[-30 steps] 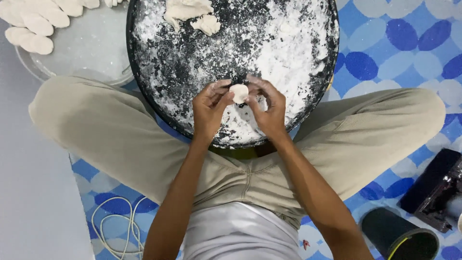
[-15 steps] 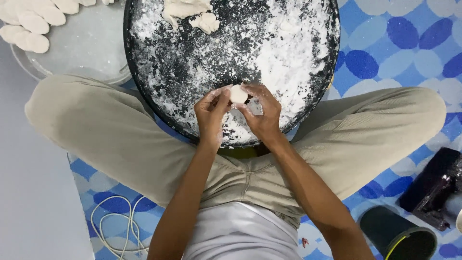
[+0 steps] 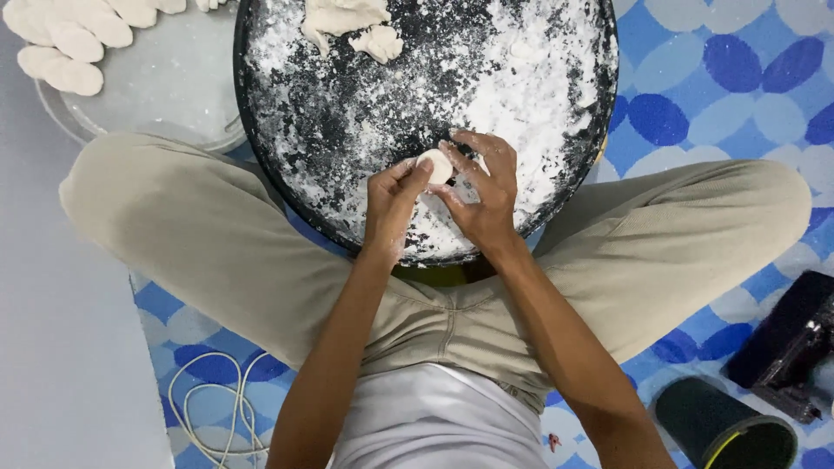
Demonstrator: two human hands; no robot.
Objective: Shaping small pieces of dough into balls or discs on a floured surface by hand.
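Observation:
A small round piece of white dough (image 3: pixel 434 165) is pinched between my left hand (image 3: pixel 391 204) and my right hand (image 3: pixel 482 191). Both hands hover over the near edge of a large round black tray (image 3: pixel 287 182) dusted with flour. My fingers are floury. A lump of raw dough (image 3: pixel 340 17) and a smaller torn bit (image 3: pixel 380 42) lie at the tray's far side. I sit cross-legged, and the tray rests against my knees.
A pale round plate (image 3: pixel 165 87) at the far left carries several shaped oval dough pieces (image 3: pixel 65 48). A white cord (image 3: pixel 213 404) lies coiled by my left leg. A dark cylindrical cup (image 3: pixel 721 430) and a black device (image 3: pixel 786 343) sit at the right on the blue patterned mat.
Both hands with the dough piece have shifted slightly and turned it between the fingers; the dough looks a little flatter and rounder.

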